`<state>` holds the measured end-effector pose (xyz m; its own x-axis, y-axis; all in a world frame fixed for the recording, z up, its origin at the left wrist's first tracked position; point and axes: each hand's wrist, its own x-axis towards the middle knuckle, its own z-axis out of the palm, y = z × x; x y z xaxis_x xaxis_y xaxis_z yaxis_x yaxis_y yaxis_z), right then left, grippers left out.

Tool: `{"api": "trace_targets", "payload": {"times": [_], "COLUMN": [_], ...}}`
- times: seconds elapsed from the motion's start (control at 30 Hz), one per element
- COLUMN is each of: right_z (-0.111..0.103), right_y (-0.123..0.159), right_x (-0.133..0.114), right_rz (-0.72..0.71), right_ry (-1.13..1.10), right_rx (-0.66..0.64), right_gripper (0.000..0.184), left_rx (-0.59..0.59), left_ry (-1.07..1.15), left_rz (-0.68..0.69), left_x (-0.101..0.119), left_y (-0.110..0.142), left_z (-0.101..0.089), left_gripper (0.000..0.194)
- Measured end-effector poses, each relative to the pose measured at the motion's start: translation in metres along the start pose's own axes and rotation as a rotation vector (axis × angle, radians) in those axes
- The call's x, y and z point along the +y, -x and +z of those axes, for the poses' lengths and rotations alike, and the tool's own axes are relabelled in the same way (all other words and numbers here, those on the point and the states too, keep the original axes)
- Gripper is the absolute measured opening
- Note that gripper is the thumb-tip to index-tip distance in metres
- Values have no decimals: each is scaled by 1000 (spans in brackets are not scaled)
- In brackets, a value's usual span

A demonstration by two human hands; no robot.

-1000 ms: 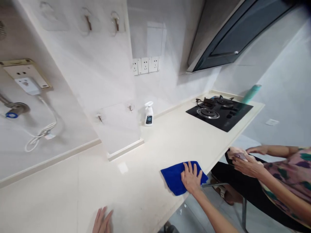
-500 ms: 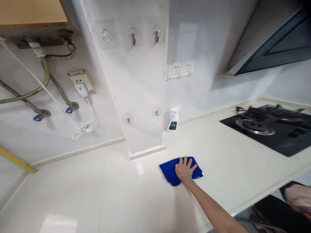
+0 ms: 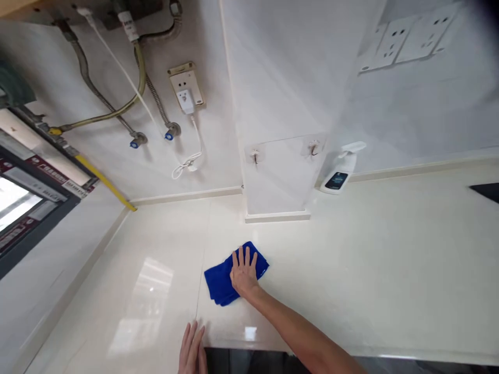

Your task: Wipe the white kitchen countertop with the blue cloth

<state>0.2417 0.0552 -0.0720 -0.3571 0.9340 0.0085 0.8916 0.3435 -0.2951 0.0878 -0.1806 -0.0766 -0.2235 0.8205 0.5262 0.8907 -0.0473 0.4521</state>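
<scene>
A folded blue cloth [image 3: 220, 278] lies on the cream countertop [image 3: 351, 259]. My right hand [image 3: 244, 272] rests flat on the cloth's right half, fingers stretched out and pointing toward the wall. My left hand [image 3: 193, 350] lies flat on the counter near its front edge, fingers together and straight, holding nothing. The cloth sits just in front of a white wall column [image 3: 278, 156].
A white spray bottle [image 3: 341, 171] stands against the wall right of the column. Pipes, valves [image 3: 138, 139] and a plugged socket with a coiled cable [image 3: 187, 93] hang on the left wall. A window frame [image 3: 31, 208] sits far left. The black hob corner [image 3: 487, 191] shows far right.
My right hand has slid the blue cloth leftward along the counter, from beside the hob to in front of the column. My left hand is back in view; the seated person has dropped out.
</scene>
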Motion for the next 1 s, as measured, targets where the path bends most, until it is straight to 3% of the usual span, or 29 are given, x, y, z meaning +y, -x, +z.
{"api": "trace_targets", "payload": {"times": [0.07,0.17,0.4,0.53,0.63,0.73,0.83,1.0], "right_z": [0,-4,-7,-3,2,4,3,0], "right_y": [23,55,120,148,163,171,173,164], "right_x": [1,18,72,112,143,163,165,152], "right_rz": [-142,-235,-157,-204,-267,-345,-364,-364], "right_ry": [-38,-55,62,108,125,108,60,-68], "right_rx": [-22,-8,94,200,299,328,340,348], "right_gripper": [65,61,63,58,54,55,54,44], "left_rx": [-21,-86,-239,-395,-439,-414,-404,-425], "left_ry": [-23,-25,82,17,-78,-113,-122,-176], "left_rz": [-33,-75,36,113,133,162,197,204], "left_x": [9,23,68,95,108,115,116,96], "left_y": [-1,-3,-21,-26,-24,-22,-22,-32], "left_z": [-4,0,42,66,81,94,102,92], "left_gripper": [46,45,43,49,52,54,60,62]}}
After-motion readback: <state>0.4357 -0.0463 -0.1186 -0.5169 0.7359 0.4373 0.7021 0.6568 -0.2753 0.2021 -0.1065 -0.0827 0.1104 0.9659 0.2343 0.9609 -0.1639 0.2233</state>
